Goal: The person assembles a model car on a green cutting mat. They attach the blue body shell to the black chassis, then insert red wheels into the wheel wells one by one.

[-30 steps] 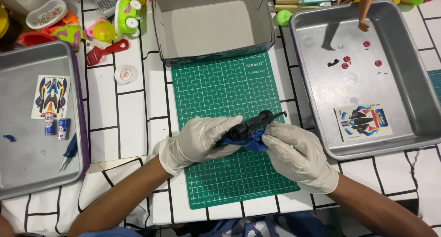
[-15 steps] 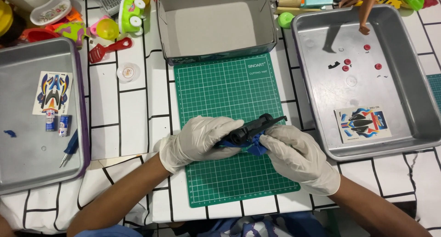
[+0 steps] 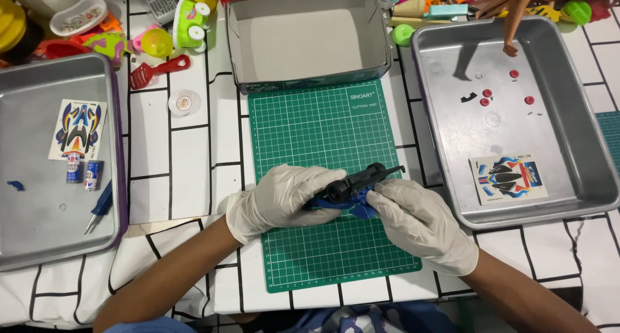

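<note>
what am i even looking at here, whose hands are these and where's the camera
The camera is worn on a person's head and looks down, so you see their own two arms reaching in from the bottom. Both hands wear white gloves. The left hand and the right hand together hold a small toy car body, black on top with blue beneath, over a green cutting mat. Behind the mat stands an empty grey box. A metal tray on the left holds a sticker sheet, two small batteries and a little blue tool. A metal tray on the right holds another sticker sheet and a few small red parts. Colourful plastic toys lie along the far edge of the table.
</note>
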